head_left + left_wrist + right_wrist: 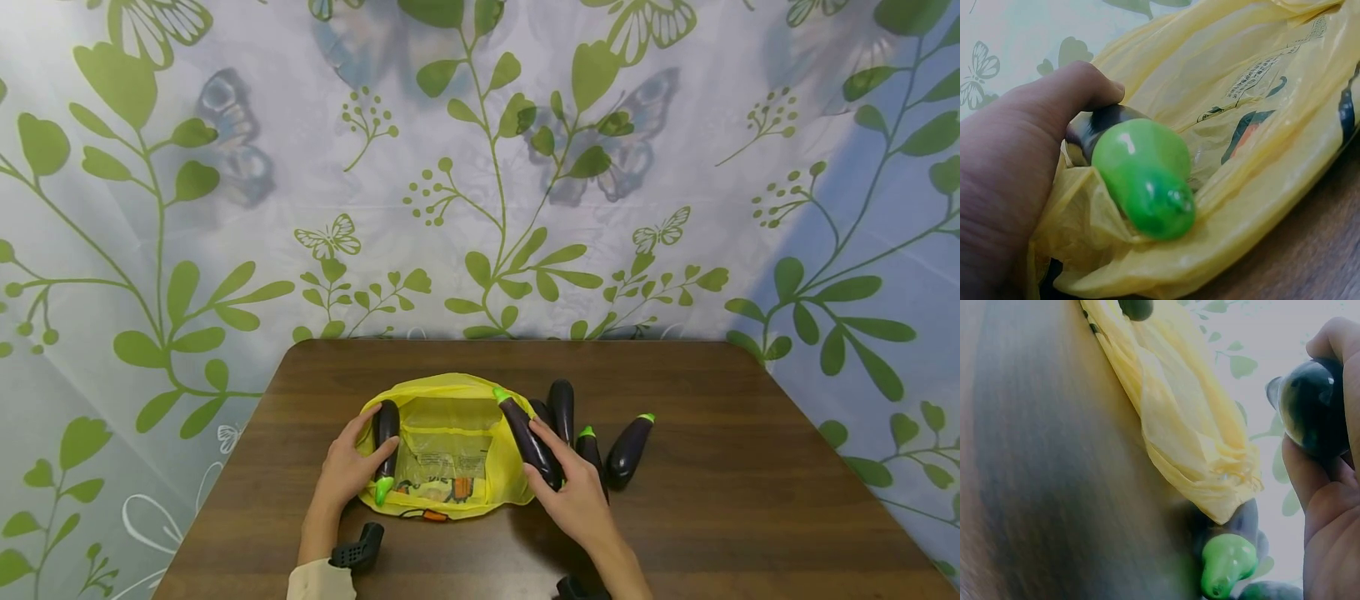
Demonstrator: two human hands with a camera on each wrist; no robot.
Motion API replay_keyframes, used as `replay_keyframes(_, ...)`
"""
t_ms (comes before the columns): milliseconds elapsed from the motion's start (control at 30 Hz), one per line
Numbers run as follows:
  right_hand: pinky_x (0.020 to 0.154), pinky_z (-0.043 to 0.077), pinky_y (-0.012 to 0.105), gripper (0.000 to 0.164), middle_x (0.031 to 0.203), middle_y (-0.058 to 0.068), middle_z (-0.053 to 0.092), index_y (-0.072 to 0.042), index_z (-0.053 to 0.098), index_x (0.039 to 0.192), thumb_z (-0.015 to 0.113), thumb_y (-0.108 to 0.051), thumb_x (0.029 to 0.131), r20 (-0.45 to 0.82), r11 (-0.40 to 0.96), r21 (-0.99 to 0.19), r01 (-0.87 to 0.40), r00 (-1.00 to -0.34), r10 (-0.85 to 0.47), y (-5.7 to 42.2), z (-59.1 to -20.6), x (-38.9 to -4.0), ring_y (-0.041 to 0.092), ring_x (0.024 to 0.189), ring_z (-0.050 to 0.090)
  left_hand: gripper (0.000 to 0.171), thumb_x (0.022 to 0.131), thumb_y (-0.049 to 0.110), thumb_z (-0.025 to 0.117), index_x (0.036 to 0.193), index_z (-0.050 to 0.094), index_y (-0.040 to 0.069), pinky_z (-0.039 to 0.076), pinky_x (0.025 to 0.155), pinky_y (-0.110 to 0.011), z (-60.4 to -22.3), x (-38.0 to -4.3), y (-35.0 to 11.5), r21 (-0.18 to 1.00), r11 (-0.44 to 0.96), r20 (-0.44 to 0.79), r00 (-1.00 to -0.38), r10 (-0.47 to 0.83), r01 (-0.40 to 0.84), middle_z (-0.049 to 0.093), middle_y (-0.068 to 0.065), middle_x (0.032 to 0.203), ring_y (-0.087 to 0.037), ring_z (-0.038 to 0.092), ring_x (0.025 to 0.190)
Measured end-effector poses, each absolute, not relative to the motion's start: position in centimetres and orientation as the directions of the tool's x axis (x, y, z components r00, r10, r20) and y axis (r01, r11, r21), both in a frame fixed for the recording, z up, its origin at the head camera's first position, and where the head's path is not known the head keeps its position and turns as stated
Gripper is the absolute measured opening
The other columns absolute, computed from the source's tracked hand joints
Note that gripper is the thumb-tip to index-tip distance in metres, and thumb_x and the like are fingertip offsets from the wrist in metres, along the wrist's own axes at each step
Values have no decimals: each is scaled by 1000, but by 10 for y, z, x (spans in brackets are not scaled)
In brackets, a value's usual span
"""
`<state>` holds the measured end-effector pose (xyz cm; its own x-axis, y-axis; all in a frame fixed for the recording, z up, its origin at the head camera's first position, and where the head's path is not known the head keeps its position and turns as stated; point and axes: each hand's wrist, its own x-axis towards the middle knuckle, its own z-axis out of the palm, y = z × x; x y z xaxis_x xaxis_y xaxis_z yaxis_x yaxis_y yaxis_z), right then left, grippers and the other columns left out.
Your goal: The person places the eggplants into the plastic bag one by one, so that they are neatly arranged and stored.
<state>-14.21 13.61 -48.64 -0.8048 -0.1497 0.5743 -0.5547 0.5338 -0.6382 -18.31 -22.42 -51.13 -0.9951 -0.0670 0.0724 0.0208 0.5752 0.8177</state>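
A yellow plastic bag (pixel 450 389) lies spread with its mouth wide on the table. My left hand (pixel 348 467) grips a dark purple eggplant (pixel 386 429) at the bag's left edge; its green stem end (pixel 1144 169) points toward me, and bag film is bunched beneath it in the left wrist view. My right hand (pixel 573 492) holds another eggplant (pixel 527 437) over the bag's right rim, green tip pointing away and to the left. The right wrist view shows that eggplant's rounded dark end (pixel 1313 406) between thumb and fingers.
Right of the bag, several more eggplants lie on the brown table (pixel 712 500): a dark one (pixel 561 408) at the back, one (pixel 589 450) partly behind my right hand, one (pixel 630 450) farthest right. A patterned cloth (pixel 480 167) hangs behind the table.
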Motion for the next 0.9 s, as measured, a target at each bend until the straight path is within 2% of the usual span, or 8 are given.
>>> replay_keyframes(133, 101, 46, 13, 65, 148, -1, 61, -26, 58, 148, 82, -13, 88, 555, 539, -653, -532, -821, -138, 132, -488, -142, 25, 128, 64, 74, 93, 51, 74, 156, 45, 25, 33, 114, -71, -512, -183, -224, 817, 577, 68, -995, -68, 17, 39, -18, 162, -47, 39, 146)
replay_keyframes(233, 100, 54, 28, 64, 148, -3, 60, -27, 57, 148, 81, -15, 89, 538, 536, -665, -520, -831, -140, 128, -489, -141, 24, 128, 64, 74, 93, 50, 74, 156, 45, 24, 33, 114, -70, -513, -183, -225, 816, 578, 67, -995, -69, 15, 39, -18, 162, -47, 39, 146)
replay_keyframes(300, 101, 55, 39, 63, 148, -3, 60, -26, 57, 149, 80, -16, 91, 527, 530, -673, -515, -837, -145, 125, -490, -141, 23, 130, 63, 74, 93, 50, 74, 156, 45, 25, 33, 114, -71, -513, -184, -225, 816, 578, 67, -995, -69, 15, 39, -18, 162, -47, 39, 146)
replay_keyframes(367, 102, 55, 44, 63, 149, -4, 59, -27, 56, 150, 79, -18, 92, 514, 523, -683, -509, -844, -150, 121, -490, -140, 23, 131, 61, 74, 93, 50, 74, 157, 45, 25, 33, 114, -71, -514, -184, -226, 816, 578, 67, -995, -67, 16, 39, -18, 162, -47, 39, 146)
replay_keyframes(467, 103, 54, 44, 62, 150, -5, 58, -28, 55, 150, 78, -19, 93, 492, 505, -707, -496, -857, -152, 117, -492, -140, 23, 134, 59, 74, 93, 51, 74, 157, 45, 25, 33, 114, -71, -514, -184, -227, 813, 582, 66, -996, -65, 16, 39, -18, 162, -47, 39, 146)
replay_keyframes(633, 99, 56, 36, 59, 149, -7, 58, -30, 56, 149, 77, -20, 95, 459, 455, -758, -466, -878, -136, 110, -495, -140, 23, 133, 60, 75, 93, 53, 73, 156, 45, 25, 33, 113, -71, -513, -184, -227, 812, 584, 68, -996, -64, 19, 39, -17, 163, -47, 39, 146)
replay_keyframes(900, 82, 56, 27, 54, 145, 0, 62, -30, 58, 147, 74, -20, 97, 422, 369, -825, -429, -901, -103, 98, -501, -142, 19, 109, 66, 73, 94, 49, 74, 156, 45, 25, 34, 113, -71, -511, -183, -226, 817, 576, 72, -995, -66, 20, 40, -19, 162, -48, 40, 145)
